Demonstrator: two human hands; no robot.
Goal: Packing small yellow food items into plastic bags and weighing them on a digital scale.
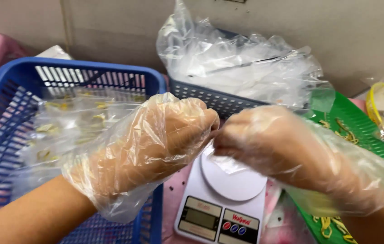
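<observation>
I see my left hand [156, 144] and right hand [282, 149], both in loose plastic gloves, closed fingertip to fingertip on a small clear bag [225, 161], pinched above the white kitchen scale [223, 199]; blue basket [2, 90] of filled bags left, grey basket [214, 100] of empty bags behind, green tray [364, 126] right, all within reach.

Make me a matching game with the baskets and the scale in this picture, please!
Things:
1. blue basket
2. grey basket
3. kitchen scale
4. green tray

Descriptions:
A. white, below the gloved hands
B. stuffed with clear plastic bags
C. at the left, holding small filled bags
D. at the right, with yellow bits on it

Pairs: 1-C, 2-B, 3-A, 4-D
</observation>
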